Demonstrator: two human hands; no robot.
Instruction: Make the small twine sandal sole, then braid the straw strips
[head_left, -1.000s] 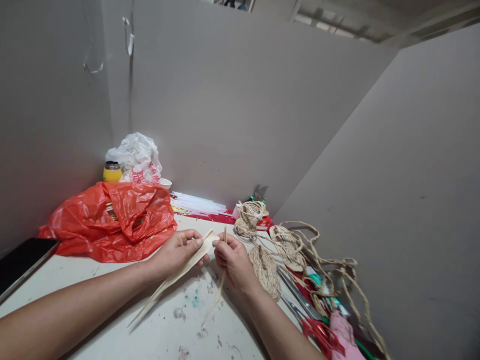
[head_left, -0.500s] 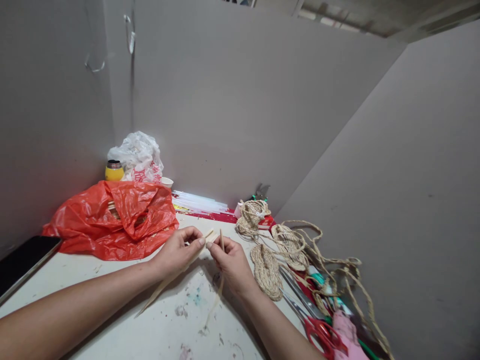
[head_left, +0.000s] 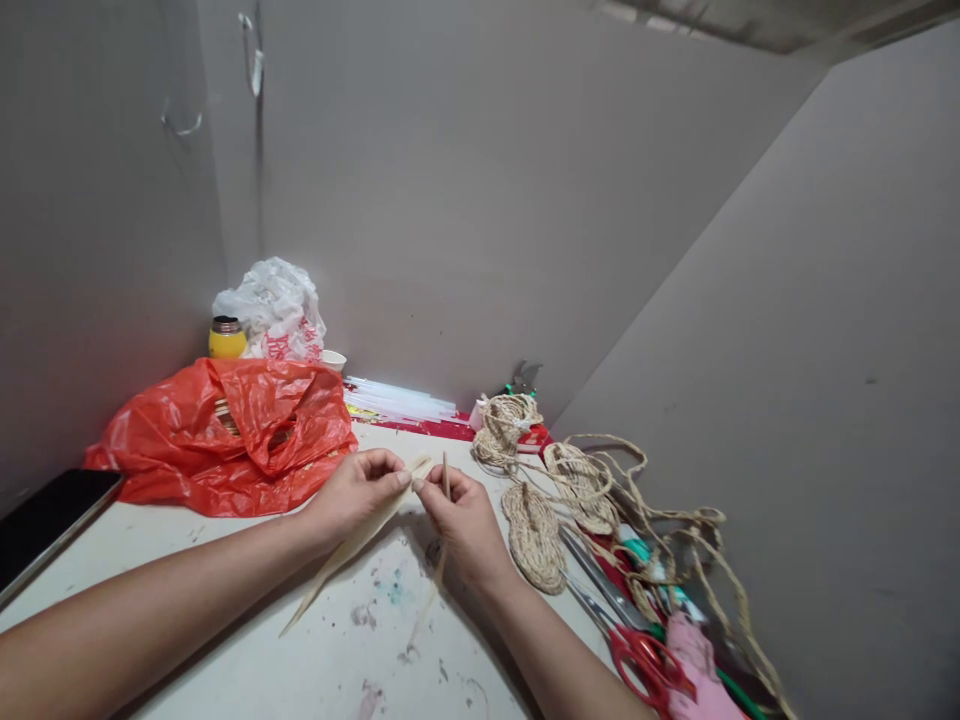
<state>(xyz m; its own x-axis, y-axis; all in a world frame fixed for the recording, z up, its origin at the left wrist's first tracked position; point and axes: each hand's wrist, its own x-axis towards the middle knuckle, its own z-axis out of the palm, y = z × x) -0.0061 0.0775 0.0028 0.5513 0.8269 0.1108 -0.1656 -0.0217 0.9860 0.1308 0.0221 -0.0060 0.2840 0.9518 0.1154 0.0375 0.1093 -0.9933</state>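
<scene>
My left hand (head_left: 354, 495) pinches the upper end of a long pale dried leaf strip (head_left: 337, 560) that slants down to the left over the white table (head_left: 225, 640). My right hand (head_left: 463, 520) is closed on a thinner strip (head_left: 437, 560) that stands up past its fingers and trails down to the table. The thumb and fingertips of both hands meet at the top of the wide strip. Just right of my right hand lies a small woven straw sole (head_left: 534, 535).
A red plastic bag (head_left: 225, 435) lies at the back left, with a white bag (head_left: 274, 310) and a yellow jar (head_left: 226, 340) behind it. Coiled straw rope (head_left: 585, 480), red-handled scissors (head_left: 645, 665) and other tools crowd the right edge. A dark phone (head_left: 45, 515) lies far left. Grey walls enclose the table.
My hands have drawn closer together, fingertips now meeting on the wide strip. The wide strip looks narrower at its top than a second ago. The view has shifted slightly.
</scene>
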